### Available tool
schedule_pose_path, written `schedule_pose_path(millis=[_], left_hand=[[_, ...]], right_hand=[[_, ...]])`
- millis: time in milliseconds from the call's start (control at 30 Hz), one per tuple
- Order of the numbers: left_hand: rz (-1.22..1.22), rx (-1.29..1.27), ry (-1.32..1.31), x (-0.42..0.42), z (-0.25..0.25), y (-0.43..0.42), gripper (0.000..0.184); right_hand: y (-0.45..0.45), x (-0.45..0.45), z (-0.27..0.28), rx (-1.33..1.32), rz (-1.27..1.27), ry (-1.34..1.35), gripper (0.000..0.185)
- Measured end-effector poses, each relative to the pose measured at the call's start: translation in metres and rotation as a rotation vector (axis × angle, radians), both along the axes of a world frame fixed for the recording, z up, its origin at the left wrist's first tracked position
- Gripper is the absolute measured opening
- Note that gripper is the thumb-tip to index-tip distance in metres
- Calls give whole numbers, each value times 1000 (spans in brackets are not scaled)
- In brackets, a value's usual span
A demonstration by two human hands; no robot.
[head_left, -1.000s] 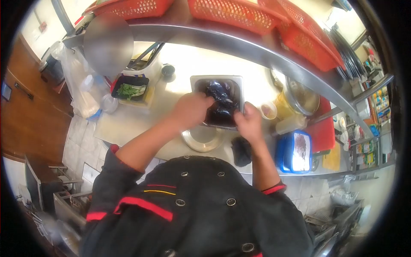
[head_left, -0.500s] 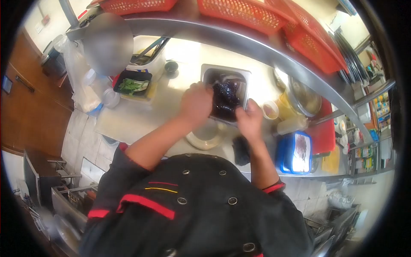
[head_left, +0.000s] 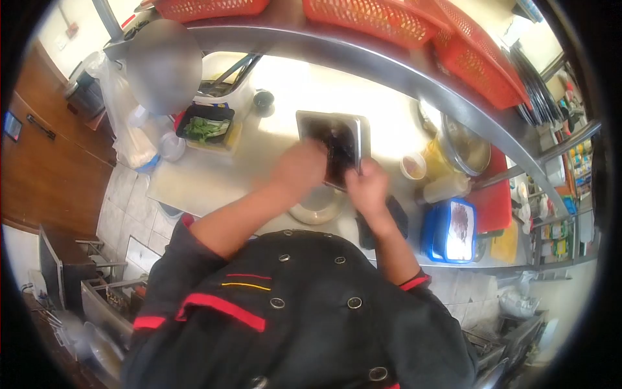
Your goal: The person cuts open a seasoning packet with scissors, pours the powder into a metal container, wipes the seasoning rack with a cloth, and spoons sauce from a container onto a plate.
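Observation:
A rectangular metal pan (head_left: pixel 365 136) stands on the steel counter, holding dark, glossy contents (head_left: pixel 341 150) that I cannot make out. At its near right corner my right hand (head_left: pixel 368 188) grips the rim, thumb uppermost. My left hand (head_left: pixel 299 170) is over the pan's left edge, smeared by motion, and its fingers are too blurred to read. Just below the pan lies a pale round dish (head_left: pixel 316 212), partly covered by my left hand. A black cloth-like item (head_left: pixel 394 223) sits beneath my right forearm.
Red baskets (head_left: pixel 369 21) line the overhead shelf (head_left: pixel 278 40). Leafy greens fill a black tray (head_left: pixel 207 128) at left, near a small black cup (head_left: pixel 264 101). To the right are a small cup (head_left: pixel 413 166), a bottle (head_left: pixel 446 189), a blue-rimmed container (head_left: pixel 450 230) and a metal bowl (head_left: pixel 468 146).
The pan has shifted slightly left and toward me since half a second ago, with my right hand still at its corner. My left hand has moved slightly right and down and is more blurred.

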State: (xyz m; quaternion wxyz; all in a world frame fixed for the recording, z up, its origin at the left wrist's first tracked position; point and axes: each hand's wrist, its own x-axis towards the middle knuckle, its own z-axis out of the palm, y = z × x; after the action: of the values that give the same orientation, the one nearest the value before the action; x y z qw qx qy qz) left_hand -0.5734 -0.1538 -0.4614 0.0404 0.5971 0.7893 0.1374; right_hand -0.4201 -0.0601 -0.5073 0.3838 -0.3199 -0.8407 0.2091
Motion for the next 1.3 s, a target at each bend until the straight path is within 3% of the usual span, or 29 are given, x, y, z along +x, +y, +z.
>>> schedule_pose_path(millis=[133,267,367,433,533,600,833,900,1133,1200,1300], left_hand=[[-91,-5,17,1,-17,-7,16],[22,98,-9,-14,3,-4,20],[5,109,-101,-22,-51,-2,25],[-29,108,-163,-22,-61,-4,28],[-32,128,-77,-14,-31,-12,32],[23,372,-139,-13,-16,-12,30],[-68,232,-129,-10,-44,-18,31],[48,507,-148,-14,-39,-16,31],[-82,294,-76,-11,-55,-34,31],[-159,480,-136,4,-40,-44,33],[-123,499,-59,25,-44,-45,32]], right_hand=[[-2,12,-11,37,6,-37,15],[0,20,-16,56,54,9,14],[5,21,-18,-9,52,32,13],[9,24,-19,-19,41,26,13],[7,29,-23,-24,37,11,12],[8,27,-25,-78,48,39,14],[14,26,-37,-79,93,78,14],[7,26,-35,-103,84,55,14],[5,17,-29,-80,85,50,16],[3,18,-27,6,57,-60,17],[-3,11,-19,13,60,-35,17]])
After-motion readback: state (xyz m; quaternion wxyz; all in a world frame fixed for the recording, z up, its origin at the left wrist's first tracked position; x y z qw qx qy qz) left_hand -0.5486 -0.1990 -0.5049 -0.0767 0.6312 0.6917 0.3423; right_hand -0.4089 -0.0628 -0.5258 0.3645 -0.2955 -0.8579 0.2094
